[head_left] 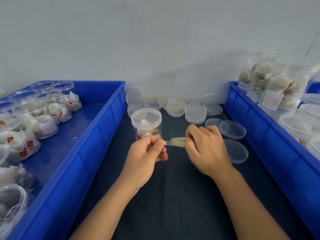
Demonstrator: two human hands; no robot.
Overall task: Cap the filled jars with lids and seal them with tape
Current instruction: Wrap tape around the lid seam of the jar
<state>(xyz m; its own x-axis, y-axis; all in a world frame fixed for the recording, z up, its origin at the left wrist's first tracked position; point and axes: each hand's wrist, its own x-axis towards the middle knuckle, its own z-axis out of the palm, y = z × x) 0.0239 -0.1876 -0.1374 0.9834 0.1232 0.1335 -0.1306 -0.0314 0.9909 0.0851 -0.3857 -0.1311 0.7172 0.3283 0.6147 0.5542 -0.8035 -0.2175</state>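
Head view shows both hands raised over the dark blue table surface [173,196], between two blue trays. The right hand [206,149] grips a small roll of clear tape [177,142], fingers curled round it. The left hand [147,151] pinches the free tape end [165,143] between thumb and fingertips. The short pulled strip runs left to right between the hands, roughly level.

The capped jar [146,125] stands upright on the table just beyond the left hand, apart from both hands; its lid is seated and tea bags are visible inside. No tape is visible on it, so it is judged unsealed. The jar lies forward and slightly left of the strip, nearer the left hand. The strip's long axis runs crosswise in front of the jar, so the coming move is likely a forward carry to the lid seam.

Loose lids [232,129] lie to the right. The left tray [97,129] holds open filled jars; the right tray [242,108] holds capped ones.
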